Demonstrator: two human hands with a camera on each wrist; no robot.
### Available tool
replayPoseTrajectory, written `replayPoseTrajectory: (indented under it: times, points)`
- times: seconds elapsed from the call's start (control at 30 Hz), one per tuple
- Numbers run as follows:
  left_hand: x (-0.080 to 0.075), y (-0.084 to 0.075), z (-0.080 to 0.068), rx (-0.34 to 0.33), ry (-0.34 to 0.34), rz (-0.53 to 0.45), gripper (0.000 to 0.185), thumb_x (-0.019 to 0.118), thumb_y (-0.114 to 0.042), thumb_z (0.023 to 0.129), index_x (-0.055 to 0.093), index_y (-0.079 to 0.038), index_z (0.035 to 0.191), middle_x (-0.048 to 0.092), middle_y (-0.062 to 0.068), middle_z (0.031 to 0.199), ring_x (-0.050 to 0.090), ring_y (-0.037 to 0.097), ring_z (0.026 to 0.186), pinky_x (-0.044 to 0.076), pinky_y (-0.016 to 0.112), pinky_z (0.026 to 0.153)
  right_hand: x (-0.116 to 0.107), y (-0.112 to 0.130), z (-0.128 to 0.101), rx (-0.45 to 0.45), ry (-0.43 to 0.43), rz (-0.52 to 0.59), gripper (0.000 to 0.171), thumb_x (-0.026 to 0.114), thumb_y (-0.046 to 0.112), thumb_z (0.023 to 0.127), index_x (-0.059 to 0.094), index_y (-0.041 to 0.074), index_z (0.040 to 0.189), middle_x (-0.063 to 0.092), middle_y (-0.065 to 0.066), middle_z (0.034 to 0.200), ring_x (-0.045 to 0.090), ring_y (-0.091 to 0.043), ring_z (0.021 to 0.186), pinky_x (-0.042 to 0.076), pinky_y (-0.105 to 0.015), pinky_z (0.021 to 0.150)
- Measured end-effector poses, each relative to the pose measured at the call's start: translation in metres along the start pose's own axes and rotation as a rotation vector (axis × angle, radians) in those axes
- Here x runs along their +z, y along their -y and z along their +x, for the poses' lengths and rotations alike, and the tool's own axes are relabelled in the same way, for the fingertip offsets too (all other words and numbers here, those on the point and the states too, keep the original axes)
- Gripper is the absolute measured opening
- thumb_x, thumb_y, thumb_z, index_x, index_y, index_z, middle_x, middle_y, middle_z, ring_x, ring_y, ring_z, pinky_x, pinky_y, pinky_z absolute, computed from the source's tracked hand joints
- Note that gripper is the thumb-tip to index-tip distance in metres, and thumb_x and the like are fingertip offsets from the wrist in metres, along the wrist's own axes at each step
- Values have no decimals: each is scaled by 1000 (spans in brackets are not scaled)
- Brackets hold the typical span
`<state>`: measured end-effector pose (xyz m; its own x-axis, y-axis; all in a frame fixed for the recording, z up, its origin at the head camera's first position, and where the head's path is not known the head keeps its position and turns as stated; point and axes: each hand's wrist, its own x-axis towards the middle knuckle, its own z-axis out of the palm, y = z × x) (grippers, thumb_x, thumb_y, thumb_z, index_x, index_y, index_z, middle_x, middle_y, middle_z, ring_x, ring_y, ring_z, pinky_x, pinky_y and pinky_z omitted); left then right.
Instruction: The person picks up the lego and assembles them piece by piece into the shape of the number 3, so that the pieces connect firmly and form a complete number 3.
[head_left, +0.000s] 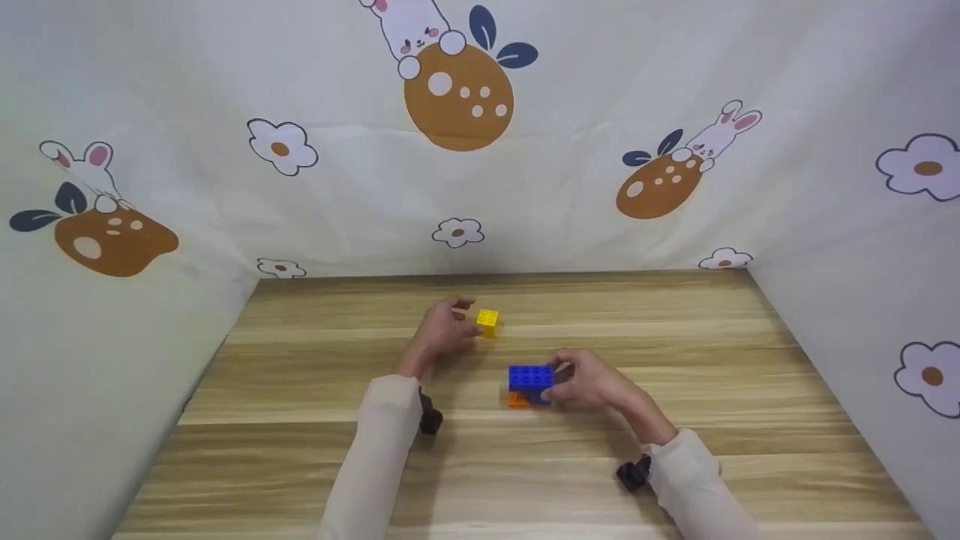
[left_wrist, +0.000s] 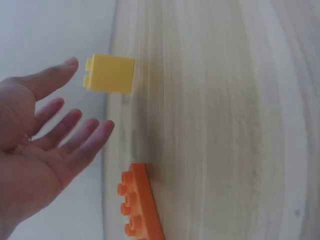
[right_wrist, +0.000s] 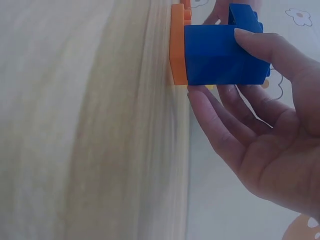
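Tabletop (head_left: 262,465): one yellow block (head_left: 487,323), one brick stack (head_left: 529,379), two hands (head_left: 442,330) (head_left: 592,379)

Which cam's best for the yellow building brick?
Left wrist: the yellow building brick appears largest there, unobstructed, studs in profile. Head shows it small, with its studded top; right wrist shows only a yellow sliver behind the blue building brick.
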<state>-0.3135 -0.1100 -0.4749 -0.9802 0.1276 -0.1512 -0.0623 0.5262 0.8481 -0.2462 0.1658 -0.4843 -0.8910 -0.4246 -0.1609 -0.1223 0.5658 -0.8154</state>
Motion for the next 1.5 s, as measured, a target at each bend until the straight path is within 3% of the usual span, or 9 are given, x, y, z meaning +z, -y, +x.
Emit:
replayPoseTrajectory:
  times: [0.2,0.47,0.63,0.83,1.03,1.23,1.5]
  points:
    - [6,9,5,40,5,26,60,73,-7,90,50,-10,145,47,14,153,46,34,139,43,48,115,6,1,2,17,17,17,43,84,12,77,65,3,115,72,-18,109,69,-26,101,59,-37,85]
    - [18,16,10,57,2,4,63,72,-3,90,47,-7,147,46,15,153,47,34,139,40,47,117,10,1,1,-30,3,-32,38,82,4,74,66,4,109,71,-17,109,69,-27,99,59,-39,84]
    - [23,17,11,47,-37,-42,51,72,0,89,57,-3,137,58,17,140,54,31,130,42,43,115,12,2,0,-29,-15,-26,34,82,3,73,66,6,103,70,-14,107,69,-24,95,58,-35,80]
    - [24,8,8,15,-85,-86,42,74,-7,90,63,-4,130,65,14,127,60,25,115,52,37,102,9,2,-2,-30,-31,-3,32,83,4,71,64,4,97,69,-14,104,69,-22,90,57,-31,75]
    - [17,-8,-2,29,-26,-102,41,76,-14,89,64,-9,128,65,10,121,65,23,110,58,32,92,7,4,-2,-24,-43,-52,31,84,5,71,64,6,94,70,-13,101,67,-21,87,57,-33,76]
    - [15,-26,-20,102,11,-135,46,79,-16,87,62,-7,129,65,11,120,66,23,106,60,32,90,7,4,-1,-13,-49,-53,31,85,6,71,64,7,94,69,-12,101,65,-21,87,56,-34,77]
    - [32,-47,-49,228,121,-88,40,78,-29,89,64,-15,123,68,2,118,63,19,109,52,39,102,6,4,-2,15,-52,-79,32,86,11,71,65,8,94,69,-9,99,62,-20,87,55,-34,78]
